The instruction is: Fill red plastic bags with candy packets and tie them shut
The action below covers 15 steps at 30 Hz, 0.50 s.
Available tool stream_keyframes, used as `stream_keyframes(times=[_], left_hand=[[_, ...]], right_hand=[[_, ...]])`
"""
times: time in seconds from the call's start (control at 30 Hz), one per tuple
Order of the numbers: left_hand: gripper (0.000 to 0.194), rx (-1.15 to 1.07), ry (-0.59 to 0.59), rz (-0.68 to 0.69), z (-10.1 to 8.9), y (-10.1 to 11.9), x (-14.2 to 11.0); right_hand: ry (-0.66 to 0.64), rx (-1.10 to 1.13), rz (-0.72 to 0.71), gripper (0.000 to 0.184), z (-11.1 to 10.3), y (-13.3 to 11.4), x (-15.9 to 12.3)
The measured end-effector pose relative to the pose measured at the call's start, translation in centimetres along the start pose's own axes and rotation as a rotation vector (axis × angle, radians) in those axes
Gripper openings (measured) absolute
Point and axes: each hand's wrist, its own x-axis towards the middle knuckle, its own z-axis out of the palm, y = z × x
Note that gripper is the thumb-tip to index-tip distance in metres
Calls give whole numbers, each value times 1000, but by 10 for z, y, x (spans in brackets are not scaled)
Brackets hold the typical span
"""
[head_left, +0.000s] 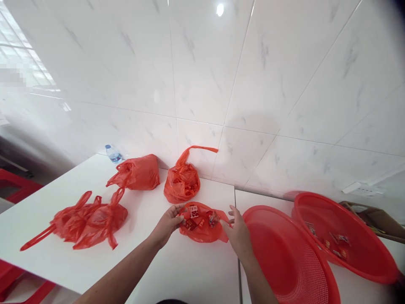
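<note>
Head view: a red plastic bag (202, 223) of wrapped sweets (193, 212) lies open on the white table (142, 261), between the hands. The left hand (167, 223) pinches its left edge; the right hand (238, 234), fingers spread open, touches its right edge.

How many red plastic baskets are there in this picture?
2. The nearer basket is just beyond the person's right hand; the farther basket holds small wrapped packets. Others may be hidden outside the view.
</note>
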Motion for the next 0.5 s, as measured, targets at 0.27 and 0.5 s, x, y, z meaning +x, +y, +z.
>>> stream_keyframes(times=[0.27, 0.5], left_hand=[[46, 7, -48, 13, -5, 5, -8], [49, 143, -9, 213, -15, 39, -7]], right_hand=[[-27, -307, 126, 43, 33, 44, -4], [-15, -153, 107, 24, -4, 12, -16]])
